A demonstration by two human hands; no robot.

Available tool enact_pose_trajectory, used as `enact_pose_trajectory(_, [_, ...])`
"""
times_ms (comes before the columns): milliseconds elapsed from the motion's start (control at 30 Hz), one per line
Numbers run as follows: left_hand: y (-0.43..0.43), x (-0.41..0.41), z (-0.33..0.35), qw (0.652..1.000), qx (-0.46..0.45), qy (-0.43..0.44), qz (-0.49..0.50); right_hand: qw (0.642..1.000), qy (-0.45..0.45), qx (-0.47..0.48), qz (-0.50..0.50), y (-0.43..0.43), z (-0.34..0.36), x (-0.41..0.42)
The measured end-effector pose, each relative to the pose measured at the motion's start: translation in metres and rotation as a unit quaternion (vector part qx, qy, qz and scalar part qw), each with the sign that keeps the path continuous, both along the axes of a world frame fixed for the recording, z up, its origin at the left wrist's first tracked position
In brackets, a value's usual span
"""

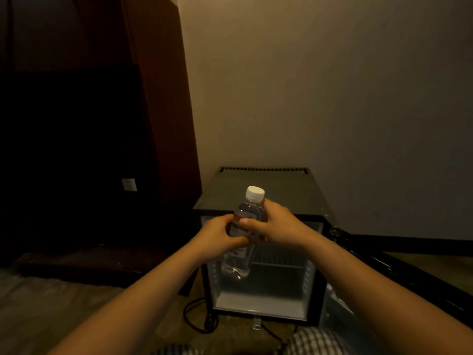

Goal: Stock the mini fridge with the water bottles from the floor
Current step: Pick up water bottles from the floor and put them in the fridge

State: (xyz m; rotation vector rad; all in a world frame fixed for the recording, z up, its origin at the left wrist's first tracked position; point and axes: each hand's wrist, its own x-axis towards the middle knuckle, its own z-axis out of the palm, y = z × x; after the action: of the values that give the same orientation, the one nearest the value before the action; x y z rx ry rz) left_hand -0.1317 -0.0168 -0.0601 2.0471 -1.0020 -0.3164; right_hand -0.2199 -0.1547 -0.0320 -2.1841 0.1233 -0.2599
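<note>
Head view, both hands gripping clear ribbed plastic bottle (pixel 243 234), white cap

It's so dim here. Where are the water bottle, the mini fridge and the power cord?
water bottle (pixel 236 265), head view, clear lower body.
mini fridge (pixel 286 188), head view, top panel.
power cord (pixel 184 315), head view, loop on floor.

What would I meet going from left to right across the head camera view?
From the left: small white plate on the dark panel → left hand → water bottle, gripped by both hands → right hand → open fridge door.
</note>
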Motion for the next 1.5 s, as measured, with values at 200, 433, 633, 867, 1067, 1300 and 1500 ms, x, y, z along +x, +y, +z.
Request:
enact_pose_trajectory(200, [-0.023,0.033,-0.032,0.992,0.116,0.017,-0.037,0.997,0.051,-0.021,-0.044,-0.026,-0.05,0.027])
enact_pose_trajectory(433, [-0.028,0.082,-0.122,0.984,0.15,0.084,-0.052,0.992,0.112,-0.042,-0.042,-0.039,-0.133,0.073])
enact_pose_trajectory(633, [-0.021,0.107,-0.209,0.968,0.149,0.195,-0.048,0.988,0.14,-0.027,-0.055,-0.035,-0.219,0.104])
enact_pose_trajectory(867, [-0.027,0.133,-0.288,0.947,0.171,0.271,-0.025,0.981,0.188,-0.033,-0.037,-0.039,-0.299,0.138])
enact_pose_trajectory(1067, [-0.035,0.145,-0.334,0.929,0.153,0.337,0.019,0.978,0.204,-0.002,-0.05,-0.041,-0.345,0.167])
enact_pose_trajectory(1300, [-0.047,0.153,-0.377,0.923,0.051,0.374,0.074,0.974,0.216,0.017,-0.07,-0.045,-0.373,0.195])
enact_pose_trajectory(1500, [-0.044,0.15,-0.401,0.902,0.002,0.41,0.133,0.965,0.212,0.105,-0.116,-0.042,-0.392,0.191])
